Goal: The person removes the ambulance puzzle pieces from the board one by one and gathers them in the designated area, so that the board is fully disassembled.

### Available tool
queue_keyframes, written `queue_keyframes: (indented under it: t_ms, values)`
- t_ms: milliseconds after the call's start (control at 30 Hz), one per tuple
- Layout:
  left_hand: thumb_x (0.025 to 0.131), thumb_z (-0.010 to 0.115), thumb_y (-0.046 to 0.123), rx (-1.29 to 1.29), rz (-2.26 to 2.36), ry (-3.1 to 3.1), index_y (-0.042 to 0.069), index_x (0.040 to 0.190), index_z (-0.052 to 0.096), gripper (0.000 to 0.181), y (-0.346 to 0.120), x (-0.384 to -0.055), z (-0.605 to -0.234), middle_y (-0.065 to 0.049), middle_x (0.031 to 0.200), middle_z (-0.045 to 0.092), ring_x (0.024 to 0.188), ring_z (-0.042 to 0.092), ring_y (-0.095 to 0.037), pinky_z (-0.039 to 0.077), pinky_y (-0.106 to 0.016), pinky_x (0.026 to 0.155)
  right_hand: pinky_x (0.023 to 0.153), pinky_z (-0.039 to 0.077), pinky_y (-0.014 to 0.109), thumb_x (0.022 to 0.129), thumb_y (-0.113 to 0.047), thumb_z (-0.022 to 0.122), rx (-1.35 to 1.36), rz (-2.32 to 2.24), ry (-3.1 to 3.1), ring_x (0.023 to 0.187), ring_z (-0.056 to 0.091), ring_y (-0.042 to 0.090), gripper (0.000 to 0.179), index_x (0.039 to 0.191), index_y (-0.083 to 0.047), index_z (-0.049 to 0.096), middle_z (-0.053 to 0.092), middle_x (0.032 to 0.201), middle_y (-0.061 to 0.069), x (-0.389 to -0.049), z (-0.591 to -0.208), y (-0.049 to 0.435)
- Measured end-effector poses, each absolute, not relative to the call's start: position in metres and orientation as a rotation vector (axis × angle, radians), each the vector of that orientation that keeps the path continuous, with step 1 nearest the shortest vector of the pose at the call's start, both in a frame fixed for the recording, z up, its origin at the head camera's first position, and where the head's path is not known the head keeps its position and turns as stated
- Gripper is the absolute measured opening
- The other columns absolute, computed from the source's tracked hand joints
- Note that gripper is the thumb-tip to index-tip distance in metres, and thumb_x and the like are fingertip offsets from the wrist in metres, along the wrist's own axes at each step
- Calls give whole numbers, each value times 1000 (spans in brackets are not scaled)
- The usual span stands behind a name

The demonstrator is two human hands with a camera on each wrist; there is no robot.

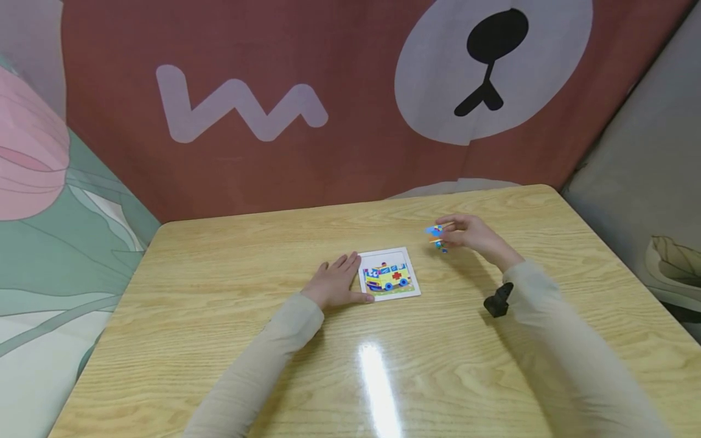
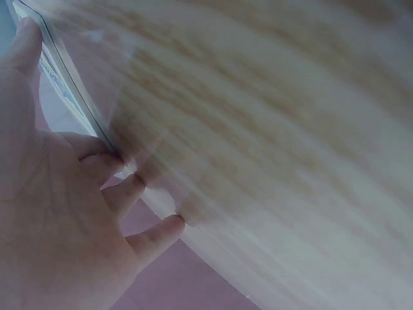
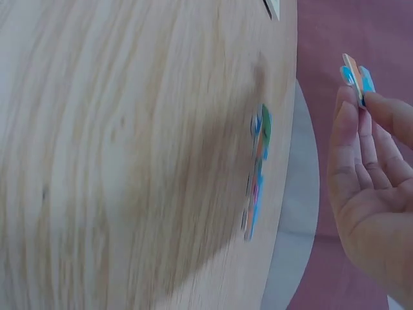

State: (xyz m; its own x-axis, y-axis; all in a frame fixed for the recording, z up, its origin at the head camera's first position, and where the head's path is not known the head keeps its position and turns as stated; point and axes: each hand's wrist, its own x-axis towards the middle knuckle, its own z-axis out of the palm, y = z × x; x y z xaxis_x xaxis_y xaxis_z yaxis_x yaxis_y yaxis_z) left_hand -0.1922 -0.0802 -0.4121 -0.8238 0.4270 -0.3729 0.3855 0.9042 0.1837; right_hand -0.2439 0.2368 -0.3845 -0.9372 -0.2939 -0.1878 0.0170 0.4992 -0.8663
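Observation:
A small square puzzle board (image 1: 378, 258) with a white rim lies on the wooden table, showing a yellow ambulance picture (image 1: 395, 277) below a plain pale upper part. My left hand (image 1: 334, 283) rests at the board's left side, fingers extended, with its thumb on the lower left corner. To the right of the board, my right hand (image 1: 472, 236) pinches a thin blue and orange puzzle piece (image 3: 359, 79) between thumb and fingers, raised off the table. Under that hand, several colourful flat pieces (image 3: 257, 184) lie on the tabletop; their pictures are seen edge-on.
The wooden table (image 1: 230, 274) reaches back to a reddish-brown cloth (image 1: 263, 170) printed with a cartoon face. A black device (image 1: 498, 300) sits at the right wrist. Grey fabric (image 1: 646, 140) stands beyond the table's right edge.

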Motion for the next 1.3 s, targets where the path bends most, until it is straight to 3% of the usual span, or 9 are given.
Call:
queue_keyframes:
  t_ms: [167,300,533,667,767,900,1300]
  values:
    - [84,48,72,599,138,2659,15,155,9,99,-80,-192,-412,0,163,6,151,10,-22,15,-52,121,81,54,33,96,-17,57,-185,-1420,2456,82,66,4,48,136,4,44,61,109,7,-243,-381,252]
    - [84,48,72,598,139,2659,15,155,9,98,-80,-192,-413,0,163,6,151,10,-22,15,-51,121,86,55,31,97,-20,55,-158,-1465,2457,85,65,0,50,138,5,41,60,105,-6,-242,-380,264]
    - [84,48,72,597,139,2658,15,155,8,99,-79,-194,-413,0,163,5,151,9,-21,15,-52,121,84,53,17,98,-22,54,-43,-1563,2449,85,61,-10,49,138,3,43,57,92,-24,-242,-385,282]
    - [85,48,71,597,143,2656,15,155,8,99,-78,-194,-413,0,163,5,151,9,-21,14,-52,121,79,53,13,97,-19,54,23,-1622,2447,80,60,-11,42,133,2,46,59,85,-28,-242,-390,292]
    - [85,49,71,595,148,2654,15,155,8,98,-78,-194,-412,1,163,5,151,8,-21,14,-52,121,75,52,11,97,-15,53,53,-1640,2457,76,60,-12,45,135,8,43,60,79,-29,-240,-392,298]
    - [85,49,71,593,147,2651,15,155,8,98,-78,-194,-411,1,163,4,151,8,-21,14,-51,121,76,51,9,97,-12,51,78,-1642,2453,77,58,-14,52,139,15,35,56,81,-30,-239,-395,303]
    - [84,49,71,590,137,2655,15,155,9,98,-80,-192,-411,1,163,6,151,9,-21,15,-52,121,72,49,9,97,-7,49,100,-1517,2434,75,56,-15,53,141,16,29,55,77,-31,-238,-399,311]
